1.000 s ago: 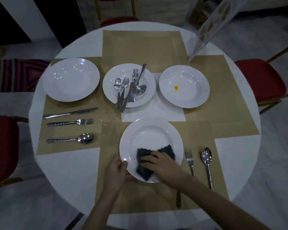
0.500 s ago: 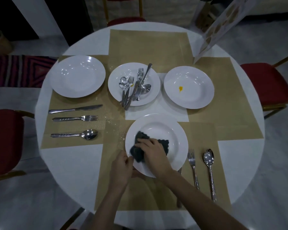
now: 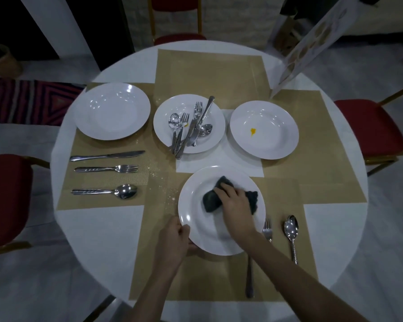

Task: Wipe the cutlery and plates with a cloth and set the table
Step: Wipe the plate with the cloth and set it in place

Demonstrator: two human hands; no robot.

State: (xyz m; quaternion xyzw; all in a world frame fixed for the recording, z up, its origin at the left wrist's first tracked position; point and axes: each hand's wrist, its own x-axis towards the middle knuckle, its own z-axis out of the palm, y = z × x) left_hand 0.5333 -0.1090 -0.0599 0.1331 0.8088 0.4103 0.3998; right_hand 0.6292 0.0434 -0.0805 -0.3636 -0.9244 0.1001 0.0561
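A white plate (image 3: 196, 198) lies on the near placemat. My right hand (image 3: 234, 203) presses a dark cloth (image 3: 211, 201) onto its middle. My left hand (image 3: 175, 238) grips the plate's near-left rim. Right of this plate lie a fork (image 3: 267, 230) and a spoon (image 3: 291, 231); a knife (image 3: 249, 280) shows partly under my right forearm. The middle plate (image 3: 165, 126) holds several pieces of cutlery (image 3: 191, 129). A plate (image 3: 277, 145) with a yellow stain stands at the right, a clean plate (image 3: 112, 111) at the left.
On the left placemat (image 3: 98, 175) lie a knife (image 3: 107, 155), a fork (image 3: 106, 169) and a spoon (image 3: 105, 191). Red chairs (image 3: 368, 129) stand around the round white table (image 3: 98, 233). A tilted menu card (image 3: 307, 43) stands at the far right.
My right hand has slid the cloth from the plate's near part up to its middle. My left hand keeps its hold on the rim.
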